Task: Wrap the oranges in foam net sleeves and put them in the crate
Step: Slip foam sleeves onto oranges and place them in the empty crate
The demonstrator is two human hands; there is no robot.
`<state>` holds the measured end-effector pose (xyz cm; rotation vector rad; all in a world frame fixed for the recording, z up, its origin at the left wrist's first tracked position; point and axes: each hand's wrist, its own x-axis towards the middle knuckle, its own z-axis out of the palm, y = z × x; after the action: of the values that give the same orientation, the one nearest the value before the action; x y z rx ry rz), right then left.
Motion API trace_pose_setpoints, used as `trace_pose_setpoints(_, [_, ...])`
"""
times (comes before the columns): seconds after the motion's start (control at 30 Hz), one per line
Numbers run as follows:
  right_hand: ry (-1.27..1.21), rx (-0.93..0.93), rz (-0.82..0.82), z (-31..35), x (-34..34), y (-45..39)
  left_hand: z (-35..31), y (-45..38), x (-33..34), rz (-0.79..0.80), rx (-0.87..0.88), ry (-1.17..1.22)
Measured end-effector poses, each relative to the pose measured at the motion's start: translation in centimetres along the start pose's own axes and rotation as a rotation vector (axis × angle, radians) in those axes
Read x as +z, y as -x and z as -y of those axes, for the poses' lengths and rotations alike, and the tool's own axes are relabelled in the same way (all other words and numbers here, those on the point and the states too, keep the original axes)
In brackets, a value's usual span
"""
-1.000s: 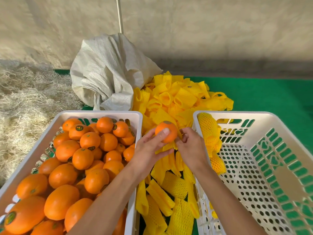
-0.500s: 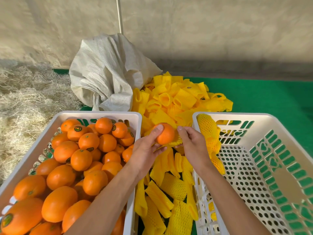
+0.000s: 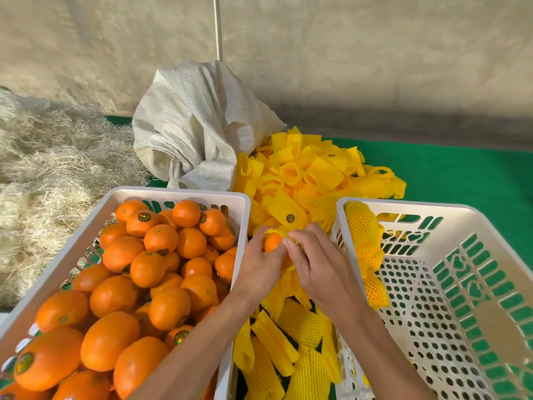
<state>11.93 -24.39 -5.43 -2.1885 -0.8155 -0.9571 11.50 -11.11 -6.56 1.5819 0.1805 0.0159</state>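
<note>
My left hand grips an orange between the two crates, only its top showing. My right hand pinches a yellow foam net sleeve against the orange's right side; the sleeve's frilly edge shows above the fruit. The white crate on the left is heaped with bare oranges. The white crate on the right holds a few sleeved oranges along its left wall. A heap of loose yellow sleeves lies behind and below my hands.
A crumpled white woven sack sits behind the left crate. Straw covers the ground at the left. Green matting lies under and behind the right crate. A pale wall with a thin pole closes the back.
Both hands have come lower and closer together with the orange. The right hand, empty before, now holds a sleeve against the fruit, which my left hand covers more.
</note>
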Motion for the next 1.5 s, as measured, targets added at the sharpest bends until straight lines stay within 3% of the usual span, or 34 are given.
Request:
trace_pose_setpoints(0.13, [0.093,-0.026,-0.025,0.3,0.3,-0.2,-0.1,0.1,0.1,-0.021,-0.115,0.136])
trace_pose_setpoints(0.23, [0.187,0.143,0.092,0.1,0.2,0.1,-0.5,-0.4,0.0,0.024,-0.25,0.35])
trace_pose_setpoints(0.37, [0.248,0.313,0.322,-0.7,0.4,0.9,-0.7,-0.7,-0.2,0.118,-0.269,0.519])
trace_pose_setpoints(0.47, [0.117,0.402,0.323,-1.5,0.4,0.9,-1.2,-0.6,-0.3,0.238,-0.277,0.613])
trace_pose_setpoints(0.63, [0.061,0.445,0.228,-2.5,0.1,0.8,-0.6,-0.4,-0.4,0.306,-0.224,0.496])
trace_pose_setpoints(0.73, [0.044,0.456,0.19,-2.6,0.2,0.7,-0.7,-0.3,0.1,0.134,-0.217,0.366])
trace_pose_setpoints(0.83, [0.088,0.263,0.061,-2.0,0.3,0.8,-0.3,-0.3,0.4,-0.076,-0.131,0.094])
trace_pose_setpoints(0.97, [0.107,0.117,0.04,-1.2,0.0,0.7,0.2,-0.1,0.4,-0.09,-0.014,0.123])
trace_pose_setpoints(1.13, [0.059,0.406,0.208,-0.9,-0.5,0.6,0.3,0.0,0.2,-0.05,0.084,0.018])
trace_pose_setpoints(1.27, [-0.036,0.671,0.203,-1.4,0.0,0.9,0.3,0.1,0.1,0.068,0.158,0.022])
trace_pose_setpoints(1.4, [-0.189,0.907,-0.031,-2.9,-0.4,0.4,0.5,0.3,0.6,0.288,0.245,0.016])
trace_pose_setpoints(1.5, [-0.174,0.872,-0.2,-4.6,-1.6,-0.2,0.3,0.8,0.8,0.334,0.23,0.016])
